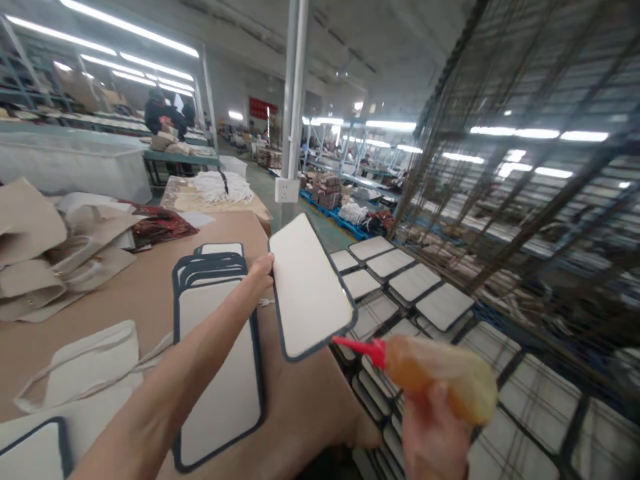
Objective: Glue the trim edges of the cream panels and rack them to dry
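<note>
Left grip (262,269) pinches the white panel (310,290) by its left edge.

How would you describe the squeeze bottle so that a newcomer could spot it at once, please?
Find the big brown table and look right of its near corner. There, in the person's right grip, is the squeeze bottle. Its amber body and bright red nozzle set it apart from the pale, dark-edged boards behind it.
</note>
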{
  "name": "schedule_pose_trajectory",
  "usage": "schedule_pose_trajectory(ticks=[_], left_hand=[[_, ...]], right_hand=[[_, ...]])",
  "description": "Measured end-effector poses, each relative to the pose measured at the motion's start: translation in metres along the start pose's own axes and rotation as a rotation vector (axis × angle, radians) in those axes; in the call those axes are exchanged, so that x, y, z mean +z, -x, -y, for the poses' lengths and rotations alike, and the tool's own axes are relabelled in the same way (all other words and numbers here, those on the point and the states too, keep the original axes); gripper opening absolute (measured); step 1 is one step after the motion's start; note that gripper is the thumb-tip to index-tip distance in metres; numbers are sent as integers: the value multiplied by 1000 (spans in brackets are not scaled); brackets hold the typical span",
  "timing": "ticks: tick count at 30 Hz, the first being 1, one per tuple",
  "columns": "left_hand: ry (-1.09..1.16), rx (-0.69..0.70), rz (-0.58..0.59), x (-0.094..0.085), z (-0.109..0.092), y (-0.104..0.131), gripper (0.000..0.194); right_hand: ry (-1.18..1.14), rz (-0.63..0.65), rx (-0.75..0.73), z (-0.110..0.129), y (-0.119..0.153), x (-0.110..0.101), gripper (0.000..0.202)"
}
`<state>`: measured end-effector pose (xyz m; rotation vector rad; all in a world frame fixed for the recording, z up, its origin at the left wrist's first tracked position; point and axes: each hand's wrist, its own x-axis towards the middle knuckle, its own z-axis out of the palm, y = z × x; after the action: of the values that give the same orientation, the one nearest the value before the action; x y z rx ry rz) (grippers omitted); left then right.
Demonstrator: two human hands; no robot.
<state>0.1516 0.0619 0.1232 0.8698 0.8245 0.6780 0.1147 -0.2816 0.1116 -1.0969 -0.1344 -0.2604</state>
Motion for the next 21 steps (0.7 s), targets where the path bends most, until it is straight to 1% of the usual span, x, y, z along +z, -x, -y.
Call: schedule_pose_trajectory(ticks=[1,2,5,7,9,11,15,18,21], left_hand=[[10,17,-38,-3,4,-2,10],[20,39,-80,-5,9,-2,10],[44,112,-208,-9,29,2,11],[60,155,-285,-9,45,10,14],[78,189,-356,-7,63,20,16],[95,214,-426,-4,82,29,18],[126,207,-531,8,116,47,19],[155,166,-534,21,138,68,19],[187,135,-494,34,154,93,18]], right_hand=[[-85,-66,25,2,-7,3,38],[-312,-126,127,3,-17,4,39],[-418,-173,313,-8,-46,-4,30],[-451,-207,440,-21,-54,-14,24],[-479,-218,558,-33,-50,-23,24],[-494,-197,655,-41,-38,-27,30],[-498,-102,788,-45,-14,-26,37],[-505,-35,848,-44,-9,-20,36],[-523,-13,874,-42,-19,-17,26]])
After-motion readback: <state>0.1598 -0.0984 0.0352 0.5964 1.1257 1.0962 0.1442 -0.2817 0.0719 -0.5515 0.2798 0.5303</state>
